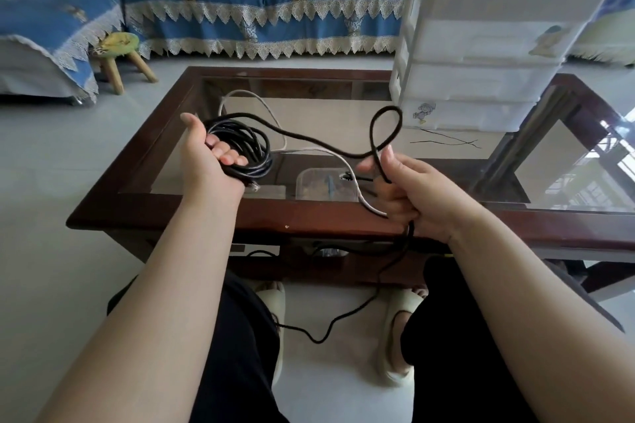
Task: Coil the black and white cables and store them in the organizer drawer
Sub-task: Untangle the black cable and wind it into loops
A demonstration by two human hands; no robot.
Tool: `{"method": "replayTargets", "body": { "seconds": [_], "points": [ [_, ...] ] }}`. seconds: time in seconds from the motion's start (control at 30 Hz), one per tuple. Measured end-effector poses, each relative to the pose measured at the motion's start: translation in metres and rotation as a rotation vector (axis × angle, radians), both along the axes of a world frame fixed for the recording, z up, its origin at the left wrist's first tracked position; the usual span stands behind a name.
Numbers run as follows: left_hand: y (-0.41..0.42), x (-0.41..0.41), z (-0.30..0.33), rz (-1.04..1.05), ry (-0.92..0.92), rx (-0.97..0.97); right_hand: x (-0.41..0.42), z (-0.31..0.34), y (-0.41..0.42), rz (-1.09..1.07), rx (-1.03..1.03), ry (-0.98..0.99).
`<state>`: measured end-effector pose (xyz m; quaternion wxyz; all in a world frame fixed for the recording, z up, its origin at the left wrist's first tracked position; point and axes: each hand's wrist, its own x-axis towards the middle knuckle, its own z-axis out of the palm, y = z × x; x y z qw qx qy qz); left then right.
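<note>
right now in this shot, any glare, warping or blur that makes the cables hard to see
Head view: wide-angle warping bows the table edges and tilts the drawer organizer; window reflections glare on the glass top at far right, away from the cables; the black cable between the left hand and right hand is sharp, the white cable fainter against pale glass; organizer top is washed out.
</note>
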<state>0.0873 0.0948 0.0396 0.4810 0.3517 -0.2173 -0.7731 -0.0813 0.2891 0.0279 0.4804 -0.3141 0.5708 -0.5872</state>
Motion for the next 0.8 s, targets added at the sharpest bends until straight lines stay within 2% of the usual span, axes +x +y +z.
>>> {"method": "replayTargets", "body": {
  "seconds": [0.07, 0.13, 0.17, 0.33, 0.63, 0.67, 0.7, 0.77, 0.8],
  "points": [
    [0.003, -0.004, -0.001, -0.069, -0.069, -0.047, 0.000, -0.004, -0.004, -0.284, 0.006, 0.330],
    [0.010, -0.008, -0.004, -0.161, -0.127, -0.109, -0.002, -0.007, -0.009, -0.509, 0.139, 0.723],
    [0.014, -0.011, -0.005, -0.197, -0.157, -0.134, -0.003, -0.007, -0.011, -0.585, 0.168, 0.785],
    [0.024, -0.023, -0.010, -0.217, -0.257, -0.139, -0.003, 0.000, -0.016, -0.833, 0.120, 0.691],
    [0.014, -0.027, -0.010, -0.186, -0.325, -0.003, 0.002, 0.009, -0.003, -0.825, -0.093, 0.840],
    [0.011, -0.027, -0.012, -0.166, -0.326, 0.011, 0.002, 0.010, -0.004, -0.801, -0.113, 0.795],
    [0.009, -0.026, -0.012, -0.142, -0.317, 0.027, 0.000, 0.012, -0.005, -0.765, -0.163, 0.657],
    [0.000, -0.025, -0.015, -0.072, -0.308, 0.058, -0.010, 0.018, 0.000, -0.621, -0.299, 0.172],
    [-0.005, -0.023, -0.016, -0.047, -0.312, 0.068, -0.020, 0.020, 0.005, -0.478, -0.359, -0.116]
  ]
}}
